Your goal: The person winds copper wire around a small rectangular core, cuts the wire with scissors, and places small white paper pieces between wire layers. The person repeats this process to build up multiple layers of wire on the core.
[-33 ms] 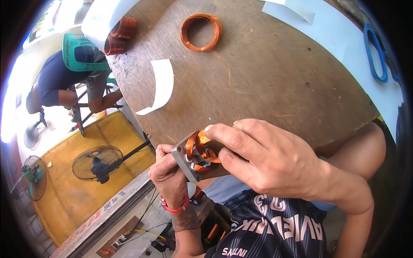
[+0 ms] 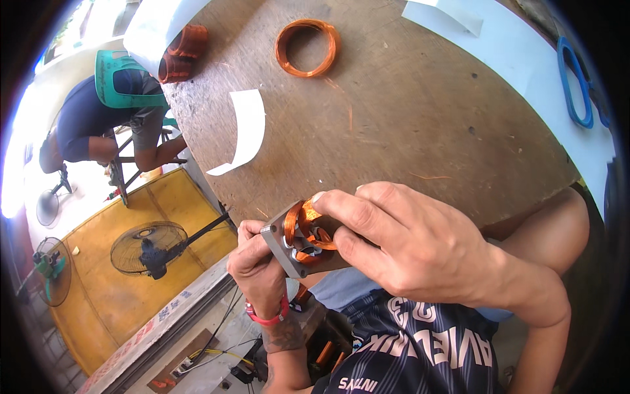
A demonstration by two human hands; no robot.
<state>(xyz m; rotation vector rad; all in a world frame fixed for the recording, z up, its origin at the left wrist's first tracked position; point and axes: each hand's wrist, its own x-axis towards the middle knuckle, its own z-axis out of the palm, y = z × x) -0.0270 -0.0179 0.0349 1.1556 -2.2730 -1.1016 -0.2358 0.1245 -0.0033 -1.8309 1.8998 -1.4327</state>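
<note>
A worn brown wooden tabletop [image 2: 407, 111] spreads across the upper middle, a pale sheen near its top left. White glare [image 2: 12, 187] floods the left edge. A green plastic chair [image 2: 105, 79] stands at left, above a broad yellow surface [image 2: 92, 308]. A black fan [image 2: 154, 256] overlaps the yellow; a green-centred fan [image 2: 50, 270] shows farther left.

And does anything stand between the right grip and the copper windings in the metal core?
Nothing visible does: the right grip appears to touch the copper windings. The left grip holds the metal core from its left side.
</note>
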